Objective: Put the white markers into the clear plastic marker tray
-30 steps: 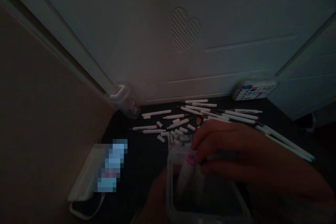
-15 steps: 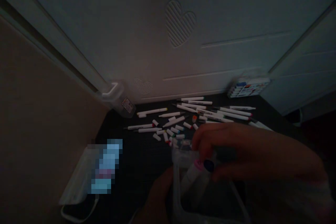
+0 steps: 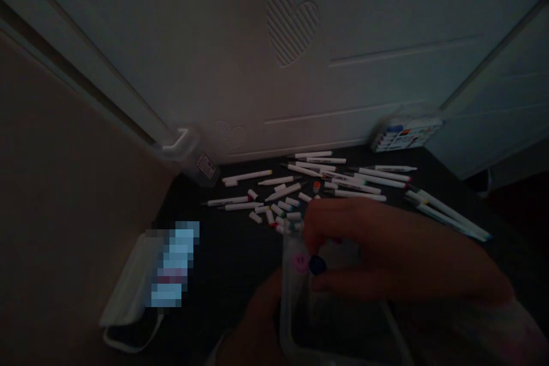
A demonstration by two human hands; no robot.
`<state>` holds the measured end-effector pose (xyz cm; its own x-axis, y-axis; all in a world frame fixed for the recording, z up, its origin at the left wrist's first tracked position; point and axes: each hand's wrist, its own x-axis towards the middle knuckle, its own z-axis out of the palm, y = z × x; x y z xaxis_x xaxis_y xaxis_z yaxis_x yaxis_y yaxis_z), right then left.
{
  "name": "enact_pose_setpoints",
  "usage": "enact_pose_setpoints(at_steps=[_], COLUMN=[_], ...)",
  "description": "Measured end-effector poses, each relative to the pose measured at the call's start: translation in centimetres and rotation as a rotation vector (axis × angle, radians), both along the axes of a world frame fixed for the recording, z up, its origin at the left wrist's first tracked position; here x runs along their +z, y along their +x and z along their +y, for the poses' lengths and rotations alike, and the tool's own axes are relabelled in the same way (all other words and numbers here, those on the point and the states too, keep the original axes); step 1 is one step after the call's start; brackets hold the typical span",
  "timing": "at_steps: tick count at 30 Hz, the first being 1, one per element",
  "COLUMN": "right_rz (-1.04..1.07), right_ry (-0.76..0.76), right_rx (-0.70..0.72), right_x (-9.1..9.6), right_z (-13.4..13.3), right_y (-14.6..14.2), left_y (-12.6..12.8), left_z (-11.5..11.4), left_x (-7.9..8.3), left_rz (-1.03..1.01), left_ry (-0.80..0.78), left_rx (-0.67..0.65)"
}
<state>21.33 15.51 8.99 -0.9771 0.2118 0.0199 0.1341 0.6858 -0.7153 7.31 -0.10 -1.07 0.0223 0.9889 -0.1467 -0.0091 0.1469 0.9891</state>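
In the lower middle of the head view, my left hand [image 3: 259, 323] is closed around the left side of a clear plastic box [image 3: 286, 326], its fingers partly hidden. My right hand [image 3: 360, 246] reaches over the box opening and pinches the top of a dark-blue-ended marker [image 3: 317, 265]. That marker stands inside the box, close beside a pink-ended marker [image 3: 300, 262], which leans at the left wall. Beyond the box, several loose marker caps [image 3: 277, 210] lie in a cluster, with several uncapped white markers [image 3: 355, 183] behind and to the right.
A phone [image 3: 171, 266], its screen blurred out, lies at left on a white object with a cable. A second clear container [image 3: 193, 157] stands at the back left. A printed pack [image 3: 407, 134] leans at the back right. A white panel [image 3: 193, 40] rises behind the dark table [image 3: 214, 263].
My right hand has moved left, bringing the dark-blue-ended marker against the pink-ended one, which now sits farther left. More markers at the right are uncovered. The view has shifted slightly.
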Motion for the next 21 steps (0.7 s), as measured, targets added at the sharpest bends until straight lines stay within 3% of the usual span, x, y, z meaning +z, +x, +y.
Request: enact_pose_setpoints(at_steps=[14, 18, 21], right_rz=[-0.061, 0.039, 0.121], right_ry=[0.04, -0.017, -0.017], right_rx=[-0.071, -0.216, -0.349], right_x=[-0.4, -0.2, -0.2], right_z=[-0.1, 0.3, 0.6], right_y=[-0.5, -0.3, 0.0], left_y=[0.9, -0.7, -3.0], left_z=[0.4, -1.1, -1.4], left_x=[0.0, -1.3, -2.1], left_rz=[-0.127, -0.118, 0.083], left_ry=[-0.031, -0.03, -0.045], left_rx=[-0.026, 0.197, 0.542])
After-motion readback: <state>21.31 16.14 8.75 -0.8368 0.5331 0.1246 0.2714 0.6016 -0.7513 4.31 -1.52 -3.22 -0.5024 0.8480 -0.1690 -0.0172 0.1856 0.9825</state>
